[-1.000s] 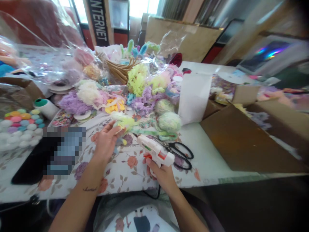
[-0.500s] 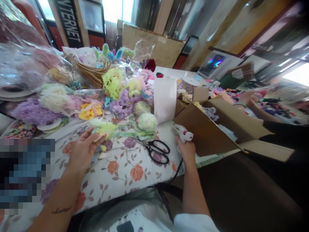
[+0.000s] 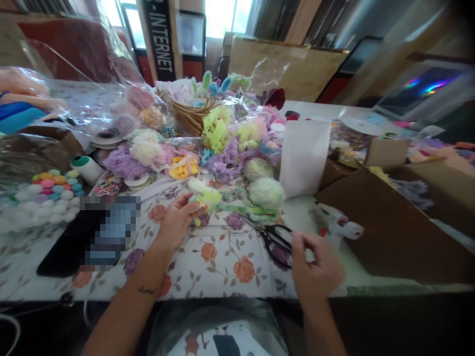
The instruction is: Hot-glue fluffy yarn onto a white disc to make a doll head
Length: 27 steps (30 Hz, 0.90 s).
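- Pinching a fluffy yellow-green piece (image 3: 211, 198), the left hand (image 3: 180, 217) has thumb and fingers together on its near-left edge; the piece spreads rightward and away from the fingertips.
- The right hand (image 3: 317, 264), fingers curled and blurred, is beside the scissors' loops; I cannot tell whether it grips or touches them.
- The black-handled scissors (image 3: 264, 231) lie aslant, loops toward the right hand, blades pointing away and leftward; the right hand is nearer.
- A white glue gun (image 3: 338, 222) is just beyond the right hand, by a cardboard box (image 3: 401, 232), nozzle pointing away and leftward.
- A pale green yarn ball (image 3: 266, 193) sits beyond the scissors.
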### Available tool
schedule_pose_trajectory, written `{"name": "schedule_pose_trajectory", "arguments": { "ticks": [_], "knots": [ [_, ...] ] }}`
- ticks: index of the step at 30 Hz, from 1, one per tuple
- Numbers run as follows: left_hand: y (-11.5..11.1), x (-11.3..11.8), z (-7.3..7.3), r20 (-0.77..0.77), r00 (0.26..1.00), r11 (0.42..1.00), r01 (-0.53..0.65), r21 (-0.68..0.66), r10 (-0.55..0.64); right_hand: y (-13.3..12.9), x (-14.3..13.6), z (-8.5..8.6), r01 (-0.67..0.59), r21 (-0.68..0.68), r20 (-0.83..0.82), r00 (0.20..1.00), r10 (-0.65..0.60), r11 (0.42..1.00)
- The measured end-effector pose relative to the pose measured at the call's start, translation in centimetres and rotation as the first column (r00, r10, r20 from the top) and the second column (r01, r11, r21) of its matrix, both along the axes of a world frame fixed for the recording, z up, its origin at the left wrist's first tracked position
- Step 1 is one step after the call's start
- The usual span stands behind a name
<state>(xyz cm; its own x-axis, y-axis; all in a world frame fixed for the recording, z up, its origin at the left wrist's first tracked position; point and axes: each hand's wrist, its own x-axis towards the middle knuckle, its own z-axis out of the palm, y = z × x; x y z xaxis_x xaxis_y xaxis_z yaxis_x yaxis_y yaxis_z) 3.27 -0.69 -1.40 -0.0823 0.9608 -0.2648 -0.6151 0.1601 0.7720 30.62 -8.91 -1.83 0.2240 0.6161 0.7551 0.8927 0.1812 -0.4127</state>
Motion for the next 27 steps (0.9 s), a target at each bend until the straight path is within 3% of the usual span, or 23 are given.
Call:
{"name": "schedule_pose_trajectory", "arguments": {
  "ticks": [3, 7, 10, 13, 16, 20, 27],
  "knots": [
    [-0.1, 0.0, -0.1, -0.014, 0.999, 0.999, 0.05, 0.01, -0.05, 2.9, -4.3, 0.5, -0.336, -0.058, -0.102, 0.939, 0.329, 0.94],
    [-0.3, 0.1, 0.0, -0.03, 0.995, 0.995, 0.099, 0.016, -0.098, 7.3, -7.6, 1.7, -0.637, -0.123, -0.228, 0.765, 0.603, 0.761],
    [-0.4, 0.1, 0.1, -0.04, 0.991, 0.992, 0.127, 0.023, -0.126, 9.8, -8.7, 2.3, -0.768, -0.248, -0.27, 0.64, 0.72, 0.59],
    [-0.4, 0.1, 0.1, -0.054, 0.986, 0.986, 0.16, 0.037, -0.158, 11.0, -9.0, 1.9, -0.8, -0.329, -0.292, 0.592, 0.751, 0.502],
    [-0.4, 0.1, 0.0, -0.055, 0.982, 0.983, 0.184, 0.016, -0.183, 11.1, -8.8, 0.8, -0.819, -0.317, -0.371, 0.571, 0.733, 0.478],
    [-0.5, 0.2, 0.1, -0.057, 0.979, 0.98, 0.197, 0.004, -0.196, 10.8, -8.3, -0.5, -0.831, -0.262, -0.447, 0.555, 0.702, 0.49],
    [-0.5, 0.4, -0.2, -0.093, 0.976, 0.98, 0.198, 0.001, -0.197, 10.6, -8.3, -1.1, -0.817, -0.24, -0.468, 0.57, 0.675, 0.524]
  ]
}}
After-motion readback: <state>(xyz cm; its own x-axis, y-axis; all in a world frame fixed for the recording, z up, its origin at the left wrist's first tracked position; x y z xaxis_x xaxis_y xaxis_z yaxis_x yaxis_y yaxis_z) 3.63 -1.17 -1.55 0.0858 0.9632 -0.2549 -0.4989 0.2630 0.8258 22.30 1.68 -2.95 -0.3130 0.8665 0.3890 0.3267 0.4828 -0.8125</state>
